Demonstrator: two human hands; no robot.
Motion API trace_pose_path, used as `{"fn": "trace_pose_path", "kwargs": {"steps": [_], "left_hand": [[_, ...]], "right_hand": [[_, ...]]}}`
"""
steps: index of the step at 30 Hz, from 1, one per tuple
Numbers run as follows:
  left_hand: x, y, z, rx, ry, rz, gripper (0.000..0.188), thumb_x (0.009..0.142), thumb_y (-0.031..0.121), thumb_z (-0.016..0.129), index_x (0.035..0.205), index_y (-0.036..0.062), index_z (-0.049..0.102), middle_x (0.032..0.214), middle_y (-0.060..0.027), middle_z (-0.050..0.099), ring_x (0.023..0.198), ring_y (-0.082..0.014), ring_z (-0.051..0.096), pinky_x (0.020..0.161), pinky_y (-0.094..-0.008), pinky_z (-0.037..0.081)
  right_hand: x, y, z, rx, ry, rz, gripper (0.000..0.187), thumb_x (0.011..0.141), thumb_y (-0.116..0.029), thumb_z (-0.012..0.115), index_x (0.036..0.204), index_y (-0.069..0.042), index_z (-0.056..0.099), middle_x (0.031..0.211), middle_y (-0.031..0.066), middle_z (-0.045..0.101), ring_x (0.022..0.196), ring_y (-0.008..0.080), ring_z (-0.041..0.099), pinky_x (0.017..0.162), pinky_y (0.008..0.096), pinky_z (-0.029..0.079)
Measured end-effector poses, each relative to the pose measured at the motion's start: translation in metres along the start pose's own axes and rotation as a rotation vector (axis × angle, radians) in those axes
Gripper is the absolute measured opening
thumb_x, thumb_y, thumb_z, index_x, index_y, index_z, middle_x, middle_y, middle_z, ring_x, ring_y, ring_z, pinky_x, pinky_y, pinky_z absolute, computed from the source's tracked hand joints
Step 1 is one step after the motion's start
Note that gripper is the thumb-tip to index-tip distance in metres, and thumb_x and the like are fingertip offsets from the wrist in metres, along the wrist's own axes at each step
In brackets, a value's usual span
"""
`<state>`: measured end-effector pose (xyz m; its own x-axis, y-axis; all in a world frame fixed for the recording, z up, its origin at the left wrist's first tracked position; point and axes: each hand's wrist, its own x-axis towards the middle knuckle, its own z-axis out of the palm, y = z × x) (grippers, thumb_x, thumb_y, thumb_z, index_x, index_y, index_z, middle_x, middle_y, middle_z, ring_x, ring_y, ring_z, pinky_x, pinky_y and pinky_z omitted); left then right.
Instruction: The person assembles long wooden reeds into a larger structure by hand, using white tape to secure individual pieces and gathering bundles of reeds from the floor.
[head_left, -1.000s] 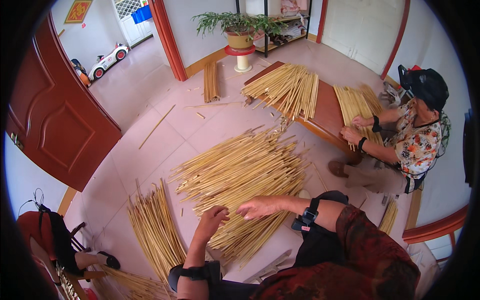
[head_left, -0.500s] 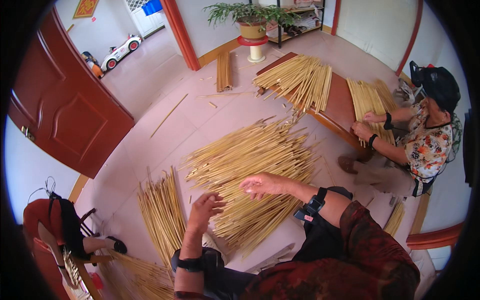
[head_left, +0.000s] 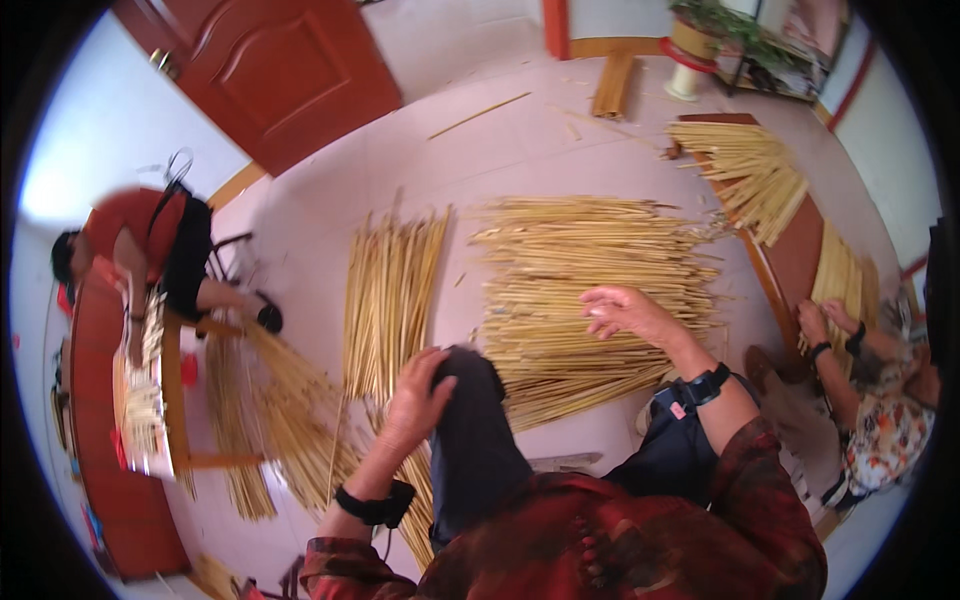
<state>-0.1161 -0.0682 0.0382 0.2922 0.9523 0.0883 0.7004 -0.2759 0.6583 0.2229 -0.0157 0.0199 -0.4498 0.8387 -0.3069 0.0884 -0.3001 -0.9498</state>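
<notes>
The fingers of the right hand [head_left: 632,316] spread loosely above the pale stalk pile [head_left: 570,270] on the floor [head_left: 560,150], the left hand's [head_left: 415,398] half-curled by the knee [head_left: 472,378]; a light, level mid-length grasp seemed best.

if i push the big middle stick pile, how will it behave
The big stick pile looks untied, so it would probably spread apart. Its sticks lie straight, suggesting they are stiff; being thin, each is likely light.
</notes>
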Motion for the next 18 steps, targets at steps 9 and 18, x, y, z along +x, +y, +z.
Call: {"fn": "trace_pose_path", "kwargs": {"steps": [9, 18], "left_hand": [[-0.046, 0.027, 0.035, 0.310, 0.024, -0.007, 0.060, 0.069, 0.022, 0.062, 0.123, 0.0144, 0.037, 0.133, -0.0198, 0.016, 0.125, -0.0341, 0.015, 0.098, -0.0489, 0.014], [-0.040, 0.020, 0.023, 0.282, 0.044, 0.042, 0.058, 0.069, 0.019, 0.061, 0.121, 0.0124, 0.037, 0.133, -0.0167, 0.020, 0.125, -0.0339, 0.015, 0.099, -0.0477, 0.013]], "right_hand": [[0.012, 0.013, 0.019, -0.073, -0.041, 0.127, 0.034, 0.085, -0.020, 0.048, 0.111, 0.001, 0.045, 0.097, 0.0090, 0.055, 0.078, 0.0142, 0.056, 0.063, 0.0238, 0.048], [0.014, 0.020, 0.033, -0.125, -0.119, 0.189, 0.035, 0.083, -0.019, 0.051, 0.111, 0.002, 0.045, 0.096, 0.0104, 0.055, 0.079, 0.0155, 0.057, 0.064, 0.0251, 0.049]]}}
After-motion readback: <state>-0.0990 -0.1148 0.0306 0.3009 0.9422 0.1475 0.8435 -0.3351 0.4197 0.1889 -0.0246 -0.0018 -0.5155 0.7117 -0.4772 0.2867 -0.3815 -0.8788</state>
